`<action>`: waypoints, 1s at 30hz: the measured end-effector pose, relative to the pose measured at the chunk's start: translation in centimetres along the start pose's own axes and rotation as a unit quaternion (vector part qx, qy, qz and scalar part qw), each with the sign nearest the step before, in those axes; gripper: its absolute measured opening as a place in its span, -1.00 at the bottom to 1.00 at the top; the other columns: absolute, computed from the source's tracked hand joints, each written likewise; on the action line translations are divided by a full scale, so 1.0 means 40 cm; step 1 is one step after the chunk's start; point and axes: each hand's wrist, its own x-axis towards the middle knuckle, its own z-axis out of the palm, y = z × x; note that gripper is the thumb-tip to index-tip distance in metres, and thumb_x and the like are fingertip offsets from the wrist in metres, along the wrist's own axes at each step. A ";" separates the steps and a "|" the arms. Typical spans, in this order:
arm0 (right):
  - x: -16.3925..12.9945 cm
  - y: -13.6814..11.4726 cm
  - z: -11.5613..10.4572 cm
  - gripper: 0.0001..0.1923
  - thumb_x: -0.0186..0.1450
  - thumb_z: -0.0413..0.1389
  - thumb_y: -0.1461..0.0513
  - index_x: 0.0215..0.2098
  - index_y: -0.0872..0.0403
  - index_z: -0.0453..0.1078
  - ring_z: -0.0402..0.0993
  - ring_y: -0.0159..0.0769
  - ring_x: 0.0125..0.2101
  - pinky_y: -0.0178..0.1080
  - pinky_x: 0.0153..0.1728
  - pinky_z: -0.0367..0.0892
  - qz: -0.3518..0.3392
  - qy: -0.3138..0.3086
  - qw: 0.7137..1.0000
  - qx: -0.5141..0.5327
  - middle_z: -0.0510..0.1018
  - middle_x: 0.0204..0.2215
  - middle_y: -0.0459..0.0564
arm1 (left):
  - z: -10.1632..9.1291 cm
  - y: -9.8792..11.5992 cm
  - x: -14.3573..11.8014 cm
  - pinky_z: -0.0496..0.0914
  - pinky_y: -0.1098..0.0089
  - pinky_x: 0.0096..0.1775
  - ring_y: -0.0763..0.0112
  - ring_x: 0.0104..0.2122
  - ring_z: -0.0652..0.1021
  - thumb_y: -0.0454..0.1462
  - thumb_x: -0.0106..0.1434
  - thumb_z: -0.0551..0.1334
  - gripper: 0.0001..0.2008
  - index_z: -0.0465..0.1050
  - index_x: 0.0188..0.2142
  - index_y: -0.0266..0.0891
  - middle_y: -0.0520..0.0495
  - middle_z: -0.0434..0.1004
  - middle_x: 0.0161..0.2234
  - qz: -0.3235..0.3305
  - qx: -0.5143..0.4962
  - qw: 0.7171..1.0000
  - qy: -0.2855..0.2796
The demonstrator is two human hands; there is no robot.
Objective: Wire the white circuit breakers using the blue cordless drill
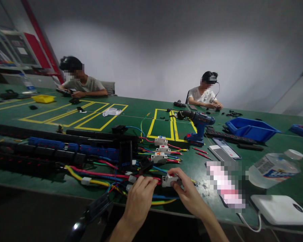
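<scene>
In the head view, my right hand [185,190] grips a small white circuit breaker [167,180] at the table's near edge. Just left of it, my left hand [140,195] is closed around a red wire [157,181], whose end meets the breaker's left side; whether it is inserted I cannot tell. Behind my hands, several more breakers with wires attached lie in a row, the nearest being a white breaker with an orange switch [158,157]. Yellow, red and blue cables run left from my hands, beside long black power strips [35,161].
A blue cordless drill [200,126] stands beyond the breakers, with a blue bin [252,129] to its right. Phones, a plastic bottle [272,171] and a white power bank [280,210] lie at right. Two people sit across the green table [131,116].
</scene>
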 end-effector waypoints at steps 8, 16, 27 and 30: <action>0.000 -0.002 0.008 -0.65 0.35 -0.03 0.35 0.06 -0.01 0.34 0.41 -0.24 0.03 -0.21 0.05 0.30 0.004 0.007 1.000 -0.002 0.48 -0.01 0.00 | 0.024 0.001 -0.013 0.44 0.49 -0.32 0.46 -0.36 0.53 -0.32 0.47 0.08 -0.72 0.59 -0.11 -0.14 -0.07 0.44 -0.26 -0.029 0.014 0.999 0.021; -0.001 -0.010 0.014 -0.66 0.33 -0.02 0.34 0.04 -0.01 0.33 0.43 -0.24 -0.02 -0.21 0.00 0.33 0.010 0.018 1.000 -0.001 0.49 -0.03 0.01 | 0.010 0.005 -0.005 0.46 0.41 -0.21 0.41 -0.31 0.57 -0.35 0.44 0.11 -0.76 0.56 -0.11 -0.12 -0.04 0.51 -0.22 -0.022 0.018 0.999 -0.026; 0.005 -0.012 0.035 -0.68 0.25 0.09 0.36 -0.03 0.01 0.34 0.45 -0.26 -0.13 -0.25 -0.09 0.34 0.023 0.045 0.999 0.004 0.49 -0.13 -0.04 | -0.032 0.021 0.079 0.42 0.40 -0.32 0.31 -0.27 0.59 -0.47 0.29 0.15 -0.76 0.51 -0.18 -0.16 -0.03 0.52 -0.25 0.023 0.120 0.975 -0.186; 0.004 -0.008 0.043 -0.71 0.28 0.07 0.35 -0.04 0.01 0.34 0.44 -0.26 -0.14 -0.24 -0.11 0.33 0.022 0.053 0.998 -0.008 0.49 -0.14 -0.04 | -0.010 0.005 0.079 0.39 0.40 -0.34 0.32 -0.33 0.57 -0.47 0.30 0.15 -0.81 0.49 -0.29 -0.20 -0.02 0.51 -0.33 0.071 0.114 0.976 -0.171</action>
